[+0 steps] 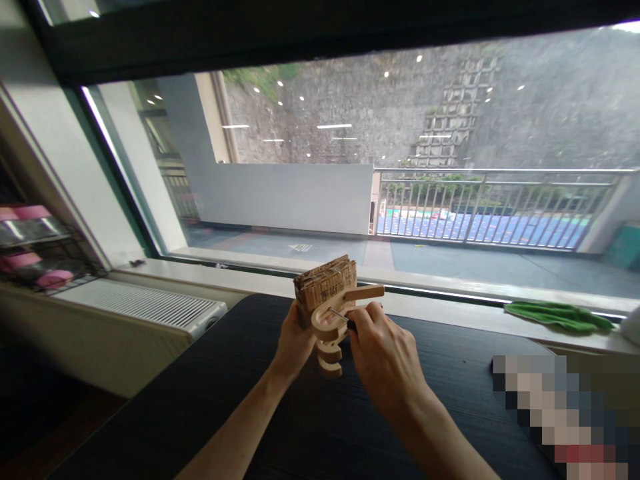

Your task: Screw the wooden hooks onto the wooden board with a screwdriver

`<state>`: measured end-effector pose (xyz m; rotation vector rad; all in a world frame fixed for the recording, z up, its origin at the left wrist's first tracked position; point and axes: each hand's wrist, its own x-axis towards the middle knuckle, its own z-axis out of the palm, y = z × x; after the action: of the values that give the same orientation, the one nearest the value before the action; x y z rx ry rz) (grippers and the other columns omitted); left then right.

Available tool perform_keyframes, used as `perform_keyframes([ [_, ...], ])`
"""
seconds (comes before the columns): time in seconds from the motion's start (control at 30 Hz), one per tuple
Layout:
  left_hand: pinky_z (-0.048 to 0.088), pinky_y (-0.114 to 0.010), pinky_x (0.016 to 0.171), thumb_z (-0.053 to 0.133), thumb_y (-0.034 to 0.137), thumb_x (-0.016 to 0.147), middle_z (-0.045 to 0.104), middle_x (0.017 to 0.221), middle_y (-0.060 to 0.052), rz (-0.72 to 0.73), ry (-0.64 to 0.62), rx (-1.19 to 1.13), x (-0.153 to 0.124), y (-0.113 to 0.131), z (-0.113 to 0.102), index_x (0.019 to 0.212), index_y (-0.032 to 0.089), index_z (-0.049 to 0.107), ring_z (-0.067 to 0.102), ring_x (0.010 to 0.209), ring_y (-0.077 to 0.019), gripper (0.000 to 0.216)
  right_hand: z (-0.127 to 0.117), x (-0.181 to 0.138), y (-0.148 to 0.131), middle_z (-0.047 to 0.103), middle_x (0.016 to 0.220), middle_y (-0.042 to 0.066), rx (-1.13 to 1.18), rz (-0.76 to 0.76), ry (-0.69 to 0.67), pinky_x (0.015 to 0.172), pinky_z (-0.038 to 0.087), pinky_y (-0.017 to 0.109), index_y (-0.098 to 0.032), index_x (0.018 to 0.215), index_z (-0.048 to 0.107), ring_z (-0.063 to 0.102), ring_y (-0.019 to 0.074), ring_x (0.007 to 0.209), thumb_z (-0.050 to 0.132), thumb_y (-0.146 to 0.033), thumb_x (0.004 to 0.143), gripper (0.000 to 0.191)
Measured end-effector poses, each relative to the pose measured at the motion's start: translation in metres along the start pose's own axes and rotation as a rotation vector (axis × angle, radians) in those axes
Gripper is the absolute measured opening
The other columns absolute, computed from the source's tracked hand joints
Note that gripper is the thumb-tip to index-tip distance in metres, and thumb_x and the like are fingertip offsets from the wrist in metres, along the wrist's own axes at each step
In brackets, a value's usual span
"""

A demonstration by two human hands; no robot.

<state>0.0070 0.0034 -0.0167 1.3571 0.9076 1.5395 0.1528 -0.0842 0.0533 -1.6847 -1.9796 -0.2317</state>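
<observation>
My left hand (295, 337) is closed around a small wooden block-like piece (326, 283) with printed sides, held up above the black table (200, 400). Curved wooden hook-shaped parts (330, 333) hang from its front, and a flat wooden arm (367, 292) sticks out to the right. My right hand (383, 347) is pinched on a thin metal tool (339, 315), whose tip touches the curved wooden part. Both hands meet at the wooden piece, a little above the table's far half.
A large window with a sill runs behind the table. A green cloth (557, 315) lies on the sill at right. A white radiator (150, 303) sits low at left, beside a wire rack with pink items (30, 257). A blurred patch covers the lower right corner.
</observation>
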Motion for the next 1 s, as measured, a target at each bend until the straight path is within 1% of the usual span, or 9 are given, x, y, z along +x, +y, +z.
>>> perform_keyframes([
  [0.13, 0.048, -0.027, 0.073, 0.073, 0.024, 0.058, 0.065, 0.097, -0.003, -0.005, 0.002, -0.012, 0.000, 0.002, 0.002, 0.102, 0.017, 0.053, 0.060, 0.087, -0.0184, 0.049, 0.003, 0.001, 0.005, 0.059, 0.092, 0.003, 0.071, 0.029, -0.045, 0.059, 0.033, 0.027, -0.021, 0.095, 0.053, 0.058, 0.0166, 0.075, 0.041, -0.023, 0.087, 0.015],
  [0.23, 0.048, -0.026, 0.071, 0.074, 0.024, 0.057, 0.065, 0.096, -0.004, 0.000, 0.016, -0.013, 0.000, 0.002, 0.003, 0.102, 0.016, 0.053, 0.060, 0.087, -0.0190, 0.050, 0.008, 0.002, 0.009, 0.062, 0.084, 0.003, 0.144, 0.044, -0.082, 0.062, 0.033, 0.028, -0.020, 0.091, 0.054, 0.059, 0.0176, 0.075, 0.037, -0.026, 0.088, 0.018],
  [0.37, 0.047, -0.026, 0.071, 0.072, 0.026, 0.059, 0.065, 0.097, -0.004, -0.003, -0.009, -0.002, 0.000, 0.002, 0.002, 0.102, 0.017, 0.052, 0.060, 0.085, -0.0185, 0.048, 0.012, 0.003, 0.012, 0.063, 0.077, 0.004, 0.210, 0.084, -0.134, 0.062, 0.033, 0.029, -0.019, 0.087, 0.054, 0.059, 0.0186, 0.074, 0.032, -0.028, 0.090, 0.024],
  [0.43, 0.047, -0.026, 0.072, 0.073, 0.026, 0.059, 0.065, 0.097, -0.004, -0.011, -0.009, 0.006, 0.000, 0.002, 0.002, 0.101, 0.017, 0.052, 0.060, 0.086, -0.0185, 0.048, 0.012, 0.003, 0.011, 0.062, 0.081, 0.005, 0.238, 0.098, -0.134, 0.064, 0.033, 0.029, -0.019, 0.086, 0.054, 0.058, 0.0184, 0.076, 0.032, -0.028, 0.090, 0.024],
  [0.53, 0.047, -0.026, 0.072, 0.074, 0.025, 0.057, 0.064, 0.100, -0.005, -0.014, -0.008, -0.012, -0.001, 0.003, 0.003, 0.100, 0.017, 0.052, 0.060, 0.087, -0.0192, 0.048, 0.009, 0.002, 0.009, 0.059, 0.095, 0.005, 0.277, 0.088, -0.107, 0.066, 0.035, 0.028, -0.020, 0.096, 0.052, 0.057, 0.0174, 0.081, 0.042, -0.024, 0.083, 0.017],
  [0.63, 0.048, -0.026, 0.071, 0.075, 0.026, 0.055, 0.064, 0.102, -0.005, -0.021, -0.010, -0.041, -0.001, 0.004, 0.004, 0.101, 0.017, 0.052, 0.060, 0.088, -0.0198, 0.051, 0.005, 0.001, 0.008, 0.054, 0.101, 0.006, 0.232, 0.076, -0.083, 0.065, 0.036, 0.027, -0.020, 0.102, 0.049, 0.056, 0.0163, 0.081, 0.047, -0.015, 0.076, 0.028],
  [0.7, 0.048, -0.026, 0.071, 0.076, 0.026, 0.054, 0.065, 0.100, -0.004, -0.023, -0.010, -0.046, -0.001, 0.004, 0.004, 0.100, 0.017, 0.053, 0.060, 0.088, -0.0195, 0.052, 0.001, 0.001, 0.007, 0.054, 0.098, 0.006, 0.164, 0.074, -0.079, 0.064, 0.036, 0.027, -0.020, 0.099, 0.050, 0.056, 0.0158, 0.079, 0.044, -0.012, 0.077, 0.025],
  [0.8, 0.047, -0.026, 0.072, 0.075, 0.025, 0.055, 0.065, 0.099, -0.003, -0.018, -0.017, -0.054, -0.001, 0.003, 0.003, 0.100, 0.018, 0.052, 0.060, 0.087, -0.0184, 0.050, -0.003, 0.000, 0.004, 0.055, 0.093, 0.005, 0.078, 0.057, -0.075, 0.063, 0.036, 0.027, -0.021, 0.096, 0.053, 0.057, 0.0164, 0.080, 0.043, -0.013, 0.081, 0.019],
  [1.0, 0.047, -0.027, 0.075, 0.073, 0.022, 0.058, 0.064, 0.101, -0.004, 0.001, -0.025, -0.026, -0.001, -0.001, 0.000, 0.101, 0.018, 0.053, 0.060, 0.087, -0.0178, 0.048, -0.003, -0.001, 0.001, 0.056, 0.093, 0.003, 0.003, 0.023, -0.021, 0.059, 0.034, 0.027, -0.024, 0.096, 0.054, 0.057, 0.0183, 0.081, 0.045, -0.017, 0.083, 0.017],
])
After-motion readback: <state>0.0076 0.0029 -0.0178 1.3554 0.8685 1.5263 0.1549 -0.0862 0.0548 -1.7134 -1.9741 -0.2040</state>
